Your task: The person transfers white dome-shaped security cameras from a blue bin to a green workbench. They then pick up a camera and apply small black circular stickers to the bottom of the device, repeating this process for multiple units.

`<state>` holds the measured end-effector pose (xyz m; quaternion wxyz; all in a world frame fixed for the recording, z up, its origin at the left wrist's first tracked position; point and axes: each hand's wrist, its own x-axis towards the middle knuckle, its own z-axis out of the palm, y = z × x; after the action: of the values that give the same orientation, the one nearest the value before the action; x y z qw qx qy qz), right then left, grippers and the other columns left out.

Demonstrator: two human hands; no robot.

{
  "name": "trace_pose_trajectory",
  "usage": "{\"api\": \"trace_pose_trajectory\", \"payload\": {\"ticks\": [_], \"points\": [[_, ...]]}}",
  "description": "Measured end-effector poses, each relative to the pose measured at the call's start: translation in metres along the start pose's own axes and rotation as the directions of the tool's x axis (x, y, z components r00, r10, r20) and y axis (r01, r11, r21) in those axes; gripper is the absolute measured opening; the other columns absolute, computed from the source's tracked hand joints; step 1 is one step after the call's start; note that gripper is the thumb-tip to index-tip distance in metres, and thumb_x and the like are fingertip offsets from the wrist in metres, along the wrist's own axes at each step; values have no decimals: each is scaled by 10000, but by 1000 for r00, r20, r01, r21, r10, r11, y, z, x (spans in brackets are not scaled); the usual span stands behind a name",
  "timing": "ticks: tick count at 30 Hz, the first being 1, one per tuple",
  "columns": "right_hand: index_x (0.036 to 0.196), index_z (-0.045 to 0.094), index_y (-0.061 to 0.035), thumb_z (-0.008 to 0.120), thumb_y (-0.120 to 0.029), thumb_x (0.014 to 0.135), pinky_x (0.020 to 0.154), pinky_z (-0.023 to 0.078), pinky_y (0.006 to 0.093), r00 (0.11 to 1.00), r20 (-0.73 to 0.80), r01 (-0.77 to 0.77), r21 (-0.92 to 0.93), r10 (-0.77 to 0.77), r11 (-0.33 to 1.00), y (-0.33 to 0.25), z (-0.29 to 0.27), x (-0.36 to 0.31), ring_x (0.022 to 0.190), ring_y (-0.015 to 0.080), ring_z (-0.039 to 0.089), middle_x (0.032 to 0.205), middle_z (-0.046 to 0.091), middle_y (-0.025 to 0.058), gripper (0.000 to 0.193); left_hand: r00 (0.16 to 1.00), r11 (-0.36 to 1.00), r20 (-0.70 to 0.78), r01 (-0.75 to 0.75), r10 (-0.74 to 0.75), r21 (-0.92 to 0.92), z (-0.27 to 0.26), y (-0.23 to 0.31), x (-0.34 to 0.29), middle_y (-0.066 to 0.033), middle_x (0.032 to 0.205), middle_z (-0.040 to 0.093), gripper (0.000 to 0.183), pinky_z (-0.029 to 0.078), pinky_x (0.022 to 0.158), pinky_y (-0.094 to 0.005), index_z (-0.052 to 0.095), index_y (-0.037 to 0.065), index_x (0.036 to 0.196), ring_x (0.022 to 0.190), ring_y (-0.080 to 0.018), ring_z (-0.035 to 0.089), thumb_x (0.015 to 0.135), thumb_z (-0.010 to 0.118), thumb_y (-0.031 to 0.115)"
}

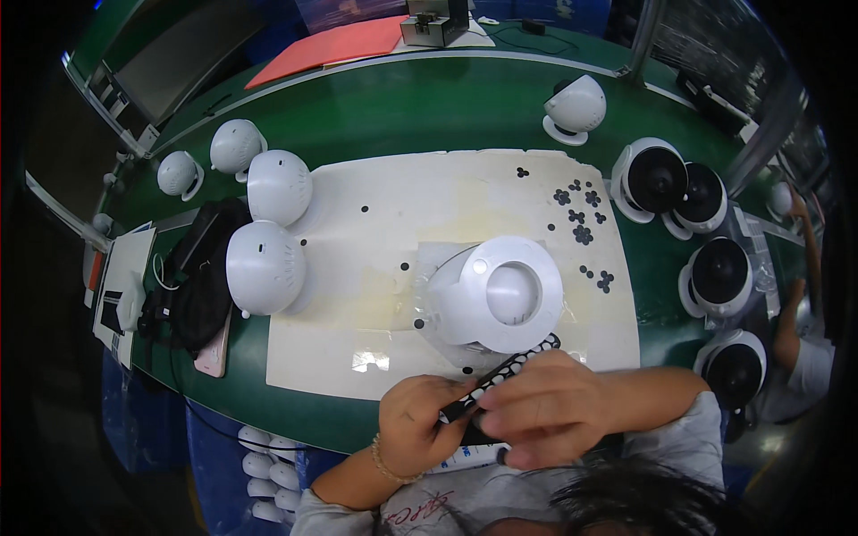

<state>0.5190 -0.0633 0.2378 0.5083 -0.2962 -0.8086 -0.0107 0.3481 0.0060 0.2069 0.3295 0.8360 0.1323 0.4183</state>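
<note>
My left hand (418, 420) is closed on the lower end of a narrow black strip with rows of white round spots (497, 380). The strip slants up to the right, its far end by the base of a white round housing (447, 299). Over the strip lies my right hand (550, 402), fingers bent and smeared by motion; whether they pinch anything I cannot tell. The housing lies on clear plastic film, its ring-shaped base (547, 308) facing up. Small black round pads (583, 234) are scattered on the pale sheet, mostly in clusters at its right.
The pale sheet (357, 241) covers part of a green table (393, 107). White round housings (266, 268) stand at left; several with black fronts (720, 272) line the right. A black bag (201, 295) lies at far left. More housings (259, 464) sit below. Another person's arm (788, 326) shows at right.
</note>
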Motion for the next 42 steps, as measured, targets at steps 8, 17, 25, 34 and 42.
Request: {"api": "trace_pose_trajectory", "payload": {"ticks": [8, 17, 25, 34, 42], "points": [[1054, 567, -90, 584, -57, 728, 649, 445, 278, 999, 32, 21, 127, -25, 992, -2, -1, -8, 843, 196, 543, 1033, 526, 75, 328, 1000, 987, -6, 13, -12, 160, -3, 7, 0, -133, 972, 608, 337, 421, 744, -375, 605, 69, 902, 827, -249, 575, 566, 625, 45], [1257, 304, -21, 464, 106, 783, 710, 437, 243, 769, -42, -612, 243, 638, 753, 48, -48, 18, 802, 121, 497, 1090, 413, 133, 516, 987, 931, 153, -105, 54, 349, 0, 4, -1, -42, 1125, 579, 240, 243, 969, -486, 633, 112, 853, 1104, -207, 486, 627, 552, 95], [1266, 318, -52, 459, 148, 749, 716, 438, 244, 804, -15, -577, 221, 595, 786, 49, -48, 12, 785, 121, 508, 1084, 421, 127, 572, 991, 950, 127, -87, 51, 299, 3, 1, -2, -9, 1093, 595, 242, 239, 968, -505, 629, 117, 855, 1094, -175, 489, 632, 552, 62], [1189, 440, -90, 579, 73, 686, 747, 430, 353, 942, 96, -236, -492, 322, 838, 26, -51, 20, 806, 248, 546, 974, 527, 90, 546, 988, 953, 144, -87, 46, 290, 1, 3, -1, -34, 1108, 588, 267, 236, 968, -512, 627, 104, 877, 1102, -190, 483, 624, 550, 66], [1165, 426, -58, 574, 60, 690, 864, 329, 391, 879, 43, -470, -80, 474, 879, 34, -37, 33, 911, 265, 479, 854, 539, 50, 511, 984, 952, 170, -105, 57, 289, 2, 1, -2, -49, 1130, 575, 292, 222, 976, -515, 620, 97, 916, 1117, -201, 475, 632, 553, 91]]}}
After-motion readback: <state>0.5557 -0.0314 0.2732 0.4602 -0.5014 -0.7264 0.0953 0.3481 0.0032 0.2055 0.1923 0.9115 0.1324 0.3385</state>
